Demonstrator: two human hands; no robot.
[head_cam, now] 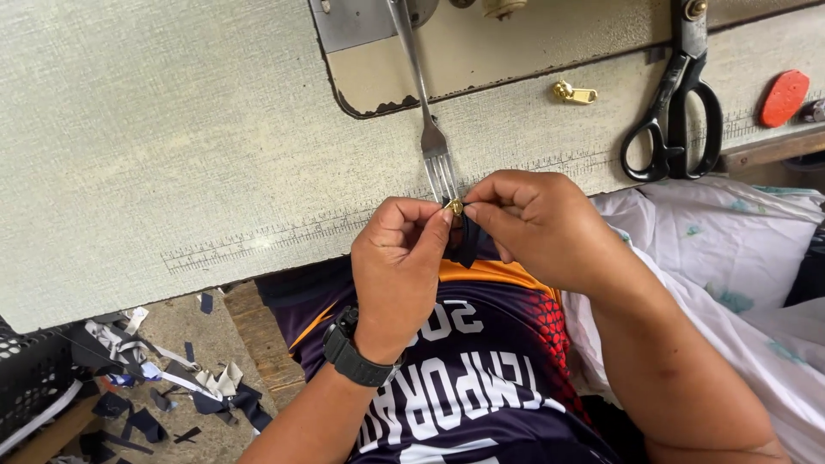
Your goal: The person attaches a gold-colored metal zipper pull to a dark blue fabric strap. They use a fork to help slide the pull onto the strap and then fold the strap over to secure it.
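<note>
Both hands pinched at the near table edge: left hand (397,258) and right hand (534,225) closing fingertips on a small brass zipper slider (456,207) seated at the tines of a fork (436,153), dark zipper tape (468,242) hanging below. Likely trouble: slider slipping off the tines or tape feeding crooked if the grip shifts, fingertips nicked by the tines. Spare slider (574,93) and black scissors (675,129) further back toward the far right edge.
</note>
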